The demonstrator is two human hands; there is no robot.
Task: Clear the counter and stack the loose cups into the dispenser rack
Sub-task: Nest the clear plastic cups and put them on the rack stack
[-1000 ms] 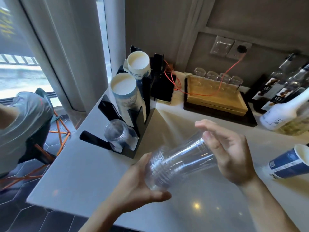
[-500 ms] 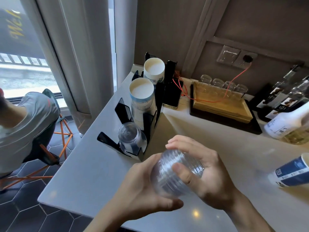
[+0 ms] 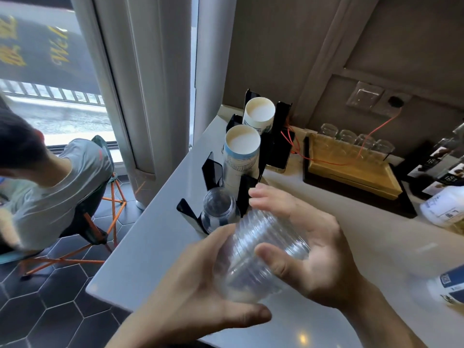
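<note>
A stack of clear ribbed plastic cups (image 3: 253,257) lies on its side between both hands, just above the counter. My left hand (image 3: 200,292) cups it from below and the near side, thumb under the stack. My right hand (image 3: 308,249) wraps it from the right, thumb on the front, fingers over the top. Just beyond stands the black dispenser rack (image 3: 247,194). Its front slot holds a short stack of clear cups (image 3: 218,209), the middle a tall stack of paper cups (image 3: 241,156), the back another paper stack (image 3: 258,118).
A blue and white paper cup (image 3: 452,287) lies on its side at the right edge of the pale counter (image 3: 155,244). Behind are a wooden tray (image 3: 351,172) with small glasses, red cables and bottles (image 3: 444,209). A person sits on a chair at the left, below the counter edge.
The stack has turned from lying crosswise to pointing its end at me and has come closer to the rack. My right hand moved from its far end to wrap around it.
</note>
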